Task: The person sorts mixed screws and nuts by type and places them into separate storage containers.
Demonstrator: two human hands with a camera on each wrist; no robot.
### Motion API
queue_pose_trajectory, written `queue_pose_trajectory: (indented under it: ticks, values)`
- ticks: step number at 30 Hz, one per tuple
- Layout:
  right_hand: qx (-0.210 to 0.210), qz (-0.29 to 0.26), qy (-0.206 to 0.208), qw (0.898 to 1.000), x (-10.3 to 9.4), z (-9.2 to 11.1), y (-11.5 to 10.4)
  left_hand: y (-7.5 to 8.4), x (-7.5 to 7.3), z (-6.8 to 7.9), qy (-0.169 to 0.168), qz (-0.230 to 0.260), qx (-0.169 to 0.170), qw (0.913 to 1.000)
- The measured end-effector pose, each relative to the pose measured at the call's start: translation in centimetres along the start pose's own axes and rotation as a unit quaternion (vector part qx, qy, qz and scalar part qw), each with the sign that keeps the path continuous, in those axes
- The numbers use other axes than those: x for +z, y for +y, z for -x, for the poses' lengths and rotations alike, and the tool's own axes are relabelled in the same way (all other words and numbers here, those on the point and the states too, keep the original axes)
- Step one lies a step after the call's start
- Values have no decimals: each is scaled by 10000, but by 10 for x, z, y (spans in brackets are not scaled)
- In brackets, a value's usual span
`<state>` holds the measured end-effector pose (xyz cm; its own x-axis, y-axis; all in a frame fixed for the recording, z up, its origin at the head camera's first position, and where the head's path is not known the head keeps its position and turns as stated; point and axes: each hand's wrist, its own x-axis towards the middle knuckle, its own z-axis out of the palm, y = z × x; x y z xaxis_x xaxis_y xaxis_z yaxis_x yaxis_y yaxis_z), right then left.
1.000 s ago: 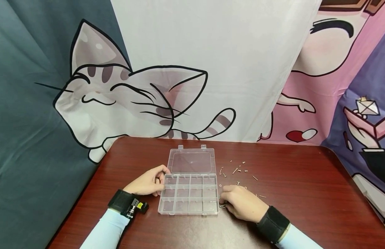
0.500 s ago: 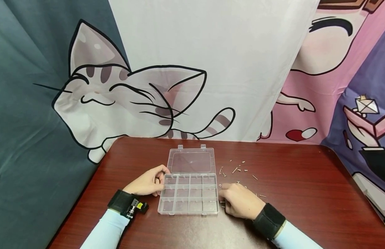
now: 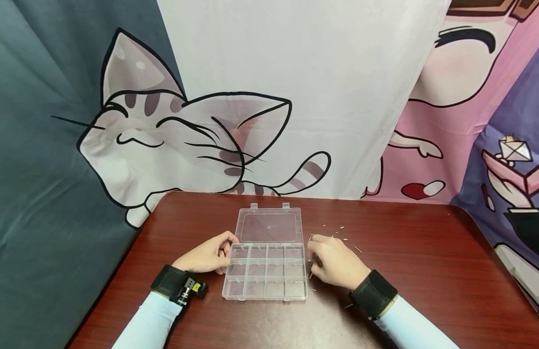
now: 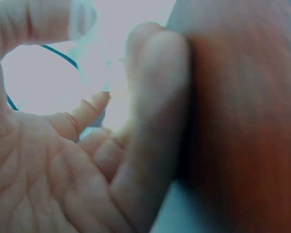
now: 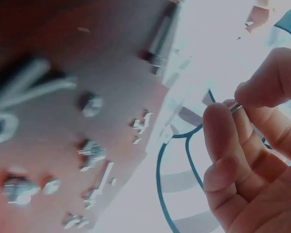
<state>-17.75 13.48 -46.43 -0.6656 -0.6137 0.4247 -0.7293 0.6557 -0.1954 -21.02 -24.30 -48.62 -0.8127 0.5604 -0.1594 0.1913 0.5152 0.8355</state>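
A clear plastic compartment box (image 3: 265,279) lies on the table with its lid (image 3: 269,227) folded back. My left hand (image 3: 206,254) holds the box at its left edge, fingers bent; bright glare hides the contact in the left wrist view. Just right of the box is my right hand (image 3: 336,259), above the table. Its thumb and fingers pinch a small metal piece (image 5: 236,108), probably a screw, mostly covered by the fingertips. Loose screws and nuts lie around this hand, among them a screw (image 3: 358,249) and a nut (image 5: 2,127).
The reddish-brown table (image 3: 426,271) extends past both hands. Behind it hangs a cloth (image 3: 339,97) printed with cartoon figures. A small metal piece (image 3: 348,306) lies close to the right wrist strap (image 3: 374,294).
My right hand has moved away from the box's front right corner, toward the back, and now covers some scattered screws there. My left hand and the box stay in place.
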Motion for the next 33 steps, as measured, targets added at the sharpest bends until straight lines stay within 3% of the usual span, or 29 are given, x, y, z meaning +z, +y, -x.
queue_pose_trajectory:
  ticks: [3,10,21,33]
  values:
    - [-4,-90,46,9999,-2,-11,0,8,-1,5,25,-48,-132,9999]
    - [55,-317,-44,9995,-3,-33,-3,24,0,11,297,-1035,-563,9926]
    - [-12,-383,-157,9991,-3,-50,-5,14,1,8,-76,206,-844,9962]
    - [-116,-445,-108,9989,-5,-54,-6,13,0,7,-48,369,-908,9952]
